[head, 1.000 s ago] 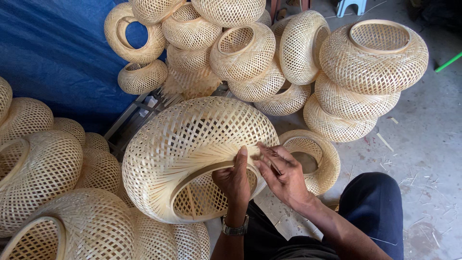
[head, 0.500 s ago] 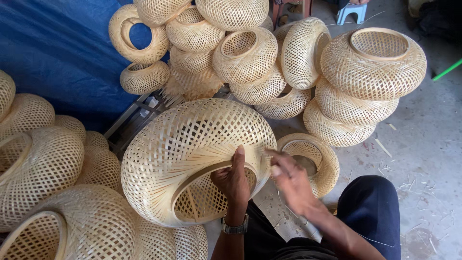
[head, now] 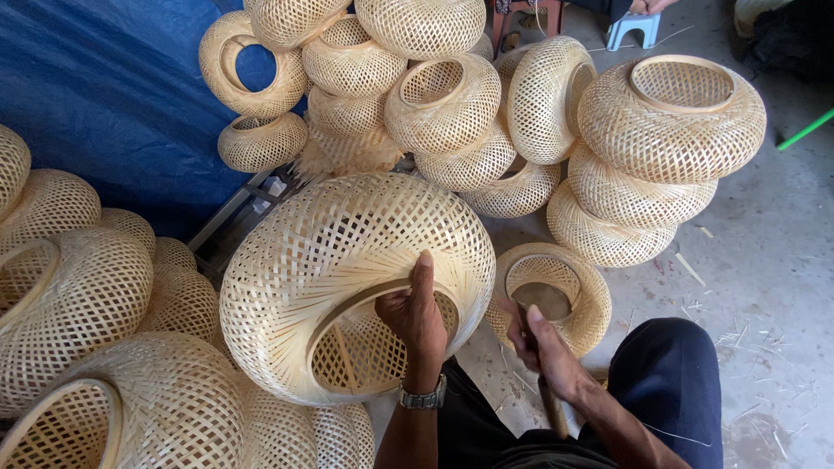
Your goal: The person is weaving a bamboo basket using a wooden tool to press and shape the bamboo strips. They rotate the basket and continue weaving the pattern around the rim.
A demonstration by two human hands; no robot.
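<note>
Hands part company: the right hand [head: 543,347], which a second ago worked at the rim beside the left, now sits pulled back toward the knee, its grip pressed together around a thin dark stick-like tool [head: 549,395]. The left hand [head: 417,317] stays put, fingers hooked into the opening of the big woven basket [head: 347,278], thumb flat up the outside, pinching the rim. That basket tilts against the lap, mouth toward the camera. Looks like a pause between passes on the rim. Beyond, a smaller ring-shaped basket [head: 552,291] lies on the concrete floor [head: 764,260], strewn with slivers. Farther off, stacked baskets [head: 660,148] crowd a blue tarp [head: 95,95].
</note>
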